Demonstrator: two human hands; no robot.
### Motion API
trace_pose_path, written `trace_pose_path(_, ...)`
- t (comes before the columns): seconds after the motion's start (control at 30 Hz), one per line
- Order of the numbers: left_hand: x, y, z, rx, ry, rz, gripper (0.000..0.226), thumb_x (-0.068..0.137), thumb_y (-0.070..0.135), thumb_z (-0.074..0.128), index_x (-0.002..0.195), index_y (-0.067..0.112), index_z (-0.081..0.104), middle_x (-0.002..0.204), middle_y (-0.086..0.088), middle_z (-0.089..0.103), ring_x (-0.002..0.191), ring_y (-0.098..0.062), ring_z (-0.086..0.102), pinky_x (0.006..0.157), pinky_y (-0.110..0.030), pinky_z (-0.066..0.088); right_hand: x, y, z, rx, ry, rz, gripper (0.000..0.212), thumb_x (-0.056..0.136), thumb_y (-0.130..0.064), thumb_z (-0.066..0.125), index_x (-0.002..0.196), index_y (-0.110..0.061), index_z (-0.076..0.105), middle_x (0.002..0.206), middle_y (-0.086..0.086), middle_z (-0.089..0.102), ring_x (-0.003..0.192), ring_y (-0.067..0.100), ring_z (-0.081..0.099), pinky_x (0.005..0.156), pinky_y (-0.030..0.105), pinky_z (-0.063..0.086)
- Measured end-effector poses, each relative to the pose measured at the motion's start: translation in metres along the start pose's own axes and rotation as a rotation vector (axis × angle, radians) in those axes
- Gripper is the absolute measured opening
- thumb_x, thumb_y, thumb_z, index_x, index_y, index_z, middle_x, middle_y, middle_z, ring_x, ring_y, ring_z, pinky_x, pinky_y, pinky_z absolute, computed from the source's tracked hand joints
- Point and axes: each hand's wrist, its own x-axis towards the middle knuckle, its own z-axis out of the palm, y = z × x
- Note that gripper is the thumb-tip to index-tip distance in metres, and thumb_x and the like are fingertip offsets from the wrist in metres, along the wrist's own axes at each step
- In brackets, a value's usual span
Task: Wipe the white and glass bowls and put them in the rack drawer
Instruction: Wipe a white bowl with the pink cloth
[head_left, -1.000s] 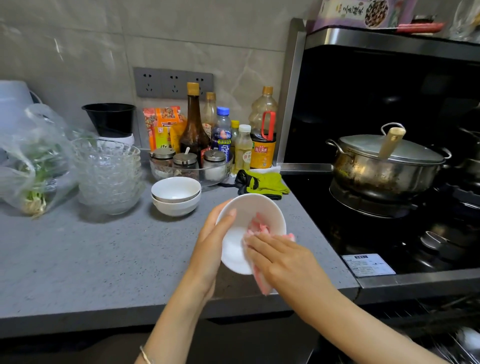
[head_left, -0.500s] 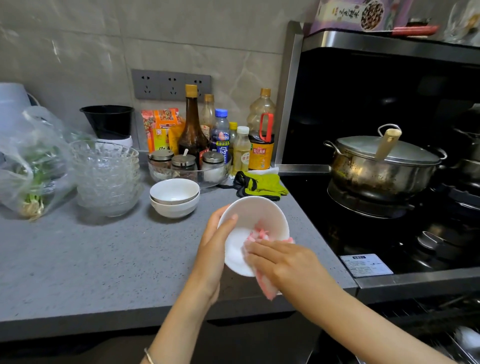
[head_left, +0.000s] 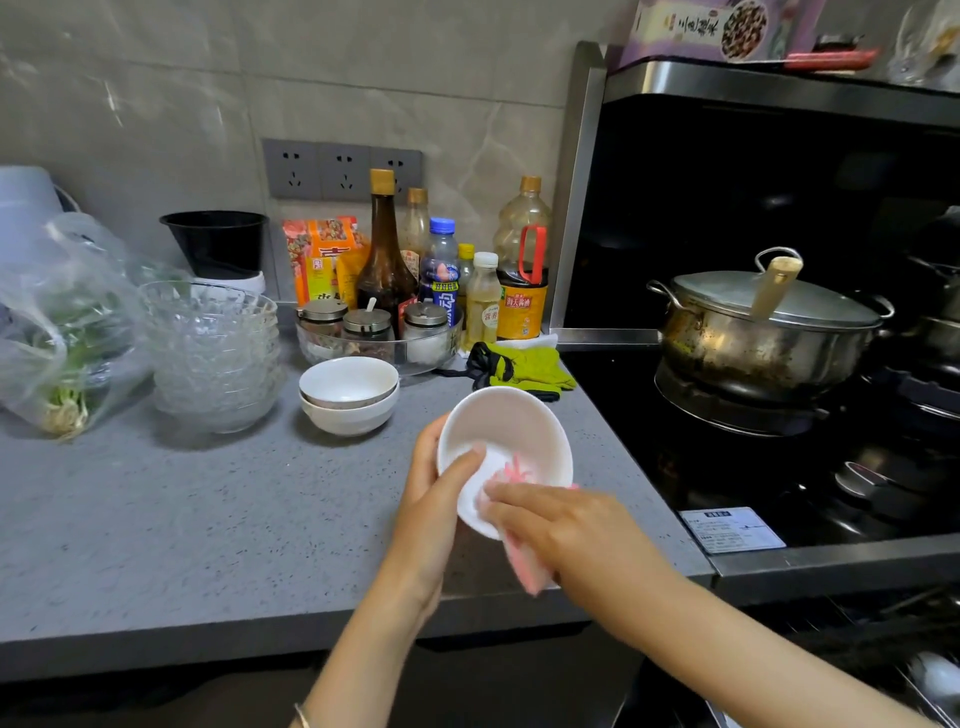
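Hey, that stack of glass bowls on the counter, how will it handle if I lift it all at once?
Probably heavy: the glass stack holds several nested bowls. Likely fragile, being clear glass, though its patterned sides may give some grip. It stands fairly tall, so upper bowls might shift if tilted.

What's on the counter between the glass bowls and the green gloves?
Two stacked white bowls, and just behind them a glass tray of spice jars, in the head view.
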Motion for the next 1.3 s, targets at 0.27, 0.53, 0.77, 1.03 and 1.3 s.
trace_pose_path(0.27, 0.007, 0.008, -0.005, 0.062, -0.004, 0.014, 0.023, 0.098, 0.029, 0.044, 0.112, 0.029, 0.062, 0.109, -0.001, 0.069, 0.106, -0.019, 0.063, 0.080, -0.027, 0.049, -0.002, -0.001, 0.002, 0.038, 0.079, 0.016, 0.030, 0.072, -0.020, 0.049, 0.085, -0.021, 0.077, 0.098, -0.009, 0.074, 0.086, 0.010, 0.071, 0.066, 0.023, 0.054)
trace_pose_path(0.53, -0.008, 0.000, 0.012, -0.008, 0.005, 0.160, 0.037, 0.096, 0.014, 0.048, 0.120, 0.041, 0.055, 0.115, 0.015, 0.063, 0.100, 0.002, 0.061, 0.072, -0.013, 0.049, 0.006, -0.020, -0.002, 0.238, -0.002, 0.227, 0.039, 0.059, -0.008, 0.053, 0.091, -0.022, 0.071, 0.089, -0.012, 0.071, 0.070, 0.012, 0.066, 0.046, 0.026, 0.051)
trace_pose_path(0.77, 0.006, 0.002, -0.004, 0.149, 0.024, 0.135, 0.026, 0.099, 0.020, 0.044, 0.101, 0.037, 0.064, 0.097, 0.016, 0.070, 0.096, -0.008, 0.064, 0.078, -0.021, 0.047, -0.005, -0.002, 0.001, -0.015, -0.162, -0.009, 0.039, 0.063, -0.018, 0.066, 0.101, -0.023, 0.074, 0.114, -0.006, 0.070, 0.098, 0.011, 0.068, 0.074, 0.023, 0.050)
trace_pose_path(1.03, 0.018, 0.012, -0.014, 0.280, -0.230, -0.054, 0.023, 0.099, 0.019, 0.044, 0.109, 0.023, 0.064, 0.106, 0.000, 0.071, 0.096, -0.012, 0.067, 0.082, -0.020, 0.051, -0.004, 0.063, -0.025, -0.527, -0.292, -0.334, 0.068, 0.071, -0.018, 0.070, 0.136, -0.011, 0.051, 0.145, 0.004, 0.046, 0.136, 0.022, 0.040, 0.110, 0.048, 0.019)
trace_pose_path(1.3, 0.014, 0.007, -0.004, 0.225, -0.120, -0.083, 0.024, 0.099, 0.026, 0.044, 0.113, 0.022, 0.063, 0.108, -0.003, 0.071, 0.098, -0.017, 0.066, 0.082, -0.027, 0.052, -0.015, 0.030, 0.002, -0.238, -0.271, -0.087, 0.067, 0.063, -0.019, 0.076, 0.128, -0.011, 0.061, 0.134, 0.010, 0.058, 0.122, 0.024, 0.057, 0.105, 0.042, 0.042)
